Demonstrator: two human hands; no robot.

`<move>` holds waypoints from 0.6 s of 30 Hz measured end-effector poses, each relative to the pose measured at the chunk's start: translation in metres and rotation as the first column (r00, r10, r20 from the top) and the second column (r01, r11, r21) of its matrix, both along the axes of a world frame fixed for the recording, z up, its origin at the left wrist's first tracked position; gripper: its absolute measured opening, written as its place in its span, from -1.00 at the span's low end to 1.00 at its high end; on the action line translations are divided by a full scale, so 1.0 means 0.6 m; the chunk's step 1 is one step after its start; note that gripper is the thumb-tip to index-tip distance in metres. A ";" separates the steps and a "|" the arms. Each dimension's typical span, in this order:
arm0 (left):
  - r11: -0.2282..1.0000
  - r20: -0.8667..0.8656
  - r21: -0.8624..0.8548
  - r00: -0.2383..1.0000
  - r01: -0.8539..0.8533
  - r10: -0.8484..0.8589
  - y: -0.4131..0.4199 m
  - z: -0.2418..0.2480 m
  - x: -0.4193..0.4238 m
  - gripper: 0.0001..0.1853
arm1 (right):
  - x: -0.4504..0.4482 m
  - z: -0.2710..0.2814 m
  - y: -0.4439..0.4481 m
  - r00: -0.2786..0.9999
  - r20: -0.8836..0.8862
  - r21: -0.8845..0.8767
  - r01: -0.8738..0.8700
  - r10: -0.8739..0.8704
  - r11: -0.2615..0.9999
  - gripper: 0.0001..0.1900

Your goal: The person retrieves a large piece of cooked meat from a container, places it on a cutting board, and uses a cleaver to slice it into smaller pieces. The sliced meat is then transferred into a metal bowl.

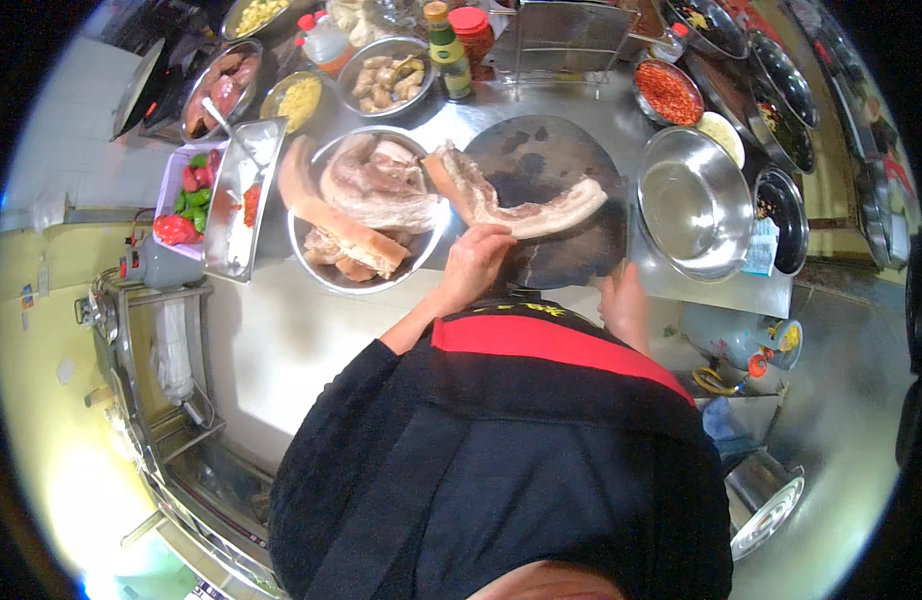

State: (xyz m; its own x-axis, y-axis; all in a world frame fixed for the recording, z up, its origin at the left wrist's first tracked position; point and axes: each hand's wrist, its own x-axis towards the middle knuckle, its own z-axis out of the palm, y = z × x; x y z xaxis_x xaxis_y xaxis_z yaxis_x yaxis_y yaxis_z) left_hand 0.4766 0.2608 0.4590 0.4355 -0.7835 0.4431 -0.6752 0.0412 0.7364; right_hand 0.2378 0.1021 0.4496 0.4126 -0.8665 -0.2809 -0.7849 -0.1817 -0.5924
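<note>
A long curved strip of pork belly (554, 216) lies over a round dark chopping board (558, 142), its left end reaching past the board towards a steel bowl. My left hand (478, 259) grips the strip's lower edge near its bend. At the board's right edge my right hand (624, 304) is closed around the handle of a knife (628, 221), whose blade appears almost edge-on. The steel bowl (356, 287) to the left holds a coiled slab of pork (382, 180) and several other pieces. One skin-on strip (348, 232) hangs over its rim.
Right of the board stands a bare steel bowl (693, 202), with a bowl of chopped red chilli (667, 91) behind. A steel tray (239, 217) and a purple basket (160, 187) of peppers stand left. A bottle (449, 60) and a red-lidded jar (470, 34) stand at the back.
</note>
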 end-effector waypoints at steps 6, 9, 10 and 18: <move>0.998 0.208 0.018 0.976 0.068 -0.070 -0.077 -0.003 -0.004 -0.39 | 0.000 0.008 0.002 1.000 -0.013 0.004 0.000 0.000 1.000 -0.68; 0.989 0.228 -0.007 0.964 0.146 -0.141 -0.093 -0.014 -0.008 -0.38 | 0.001 0.009 0.003 0.999 0.012 0.030 0.031 -0.032 0.999 -0.68; 0.985 0.236 -0.040 0.960 0.166 -0.152 -0.096 -0.019 -0.009 -0.42 | 0.002 0.010 0.003 0.999 0.027 0.010 0.020 -0.020 1.000 -0.68; 0.995 0.306 -0.024 0.948 0.101 -0.089 -0.115 -0.045 -0.011 -0.72 | 0.004 0.049 0.022 0.981 0.181 -0.201 -0.030 0.067 0.979 -0.69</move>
State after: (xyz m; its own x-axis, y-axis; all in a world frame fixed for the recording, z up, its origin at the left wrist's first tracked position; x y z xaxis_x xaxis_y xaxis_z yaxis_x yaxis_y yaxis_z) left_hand 0.4698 0.1918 0.4318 0.2002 -0.7944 0.5735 -0.8585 0.1399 0.4934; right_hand 0.2401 0.1154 0.4787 0.4841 -0.8748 -0.0213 -0.6517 -0.3442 -0.6759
